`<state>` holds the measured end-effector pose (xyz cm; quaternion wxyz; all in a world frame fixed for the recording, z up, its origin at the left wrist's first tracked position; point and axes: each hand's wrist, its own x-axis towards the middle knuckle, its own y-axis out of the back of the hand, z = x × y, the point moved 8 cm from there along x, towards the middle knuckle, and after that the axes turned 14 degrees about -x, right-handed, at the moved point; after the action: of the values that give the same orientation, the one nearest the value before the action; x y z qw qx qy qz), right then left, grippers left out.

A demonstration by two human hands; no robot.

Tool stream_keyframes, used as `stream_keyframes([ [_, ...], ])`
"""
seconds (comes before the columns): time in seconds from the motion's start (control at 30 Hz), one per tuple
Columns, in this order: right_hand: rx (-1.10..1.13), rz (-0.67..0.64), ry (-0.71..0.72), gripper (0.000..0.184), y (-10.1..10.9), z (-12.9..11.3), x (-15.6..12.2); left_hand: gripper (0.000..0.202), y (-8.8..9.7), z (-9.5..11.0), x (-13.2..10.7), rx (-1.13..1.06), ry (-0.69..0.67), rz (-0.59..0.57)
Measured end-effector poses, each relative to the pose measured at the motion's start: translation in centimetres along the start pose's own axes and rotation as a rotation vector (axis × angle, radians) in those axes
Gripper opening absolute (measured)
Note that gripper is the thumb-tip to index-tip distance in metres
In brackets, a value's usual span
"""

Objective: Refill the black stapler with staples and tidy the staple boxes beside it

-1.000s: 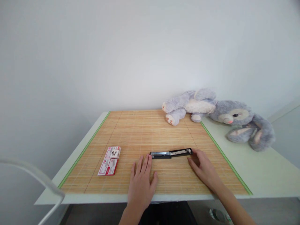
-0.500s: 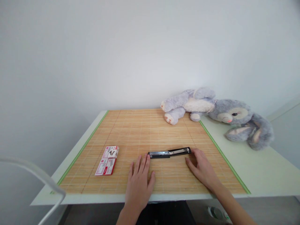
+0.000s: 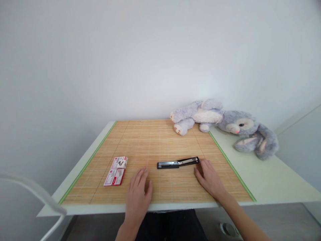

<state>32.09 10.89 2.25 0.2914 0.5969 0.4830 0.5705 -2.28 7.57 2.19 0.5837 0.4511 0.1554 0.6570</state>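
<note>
A black stapler (image 3: pixel 178 163), swung fully open, lies flat near the middle of the bamboo mat (image 3: pixel 155 144). My right hand (image 3: pixel 209 179) rests on the mat with fingers apart, its fingertips just beside the stapler's right end. Flat on the mat, my left hand (image 3: pixel 137 194) lies with fingers stretched, a little left of and below the stapler, holding nothing. Two small red and white staple boxes (image 3: pixel 116 170) sit on the mat to the left of my left hand.
A grey plush rabbit (image 3: pixel 225 125) lies at the back right, partly on the mat and partly on the pale table (image 3: pixel 271 180). A white wall stands behind. A curved white chair rail (image 3: pixel 37 195) shows at the lower left.
My left hand has slid left and back, away from the stapler's left end. The right hand stays by the stapler's right end. The view has shifted slightly.
</note>
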Motion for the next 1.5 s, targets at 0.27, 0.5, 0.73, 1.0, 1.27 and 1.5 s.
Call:
stream_keyframes([
  [0.27,0.014,-0.021,0.014,0.017,0.2,-0.3,0.2,0.045,8.8,-4.2,-1.8,0.28,0.258,0.33],
  [0.5,0.106,0.045,-0.113,0.03,-0.6,2.8,-1.0,0.045,4.9,-3.3,-2.5,0.076,0.073,0.077],
  [0.73,0.203,0.086,-0.292,0.031,-0.6,3.2,-4.2,0.044,0.1,0.0,-0.3,-0.208,-0.042,-0.261],
  [1.0,0.396,-0.155,-0.167,0.025,-0.7,-5.2,-3.5,0.053,-3.5,3.9,2.4,-0.425,-0.087,-0.43],
  [1.27,0.476,-0.414,-0.175,0.019,-3.4,-8.6,-2.0,0.059,-4.7,3.7,2.8,-0.517,-0.052,-0.417],
  [1.5,0.403,-0.465,-0.189,0.027,-3.7,-7.3,-1.2,0.066,-4.2,3.4,2.9,-0.478,-0.111,-0.405],
])
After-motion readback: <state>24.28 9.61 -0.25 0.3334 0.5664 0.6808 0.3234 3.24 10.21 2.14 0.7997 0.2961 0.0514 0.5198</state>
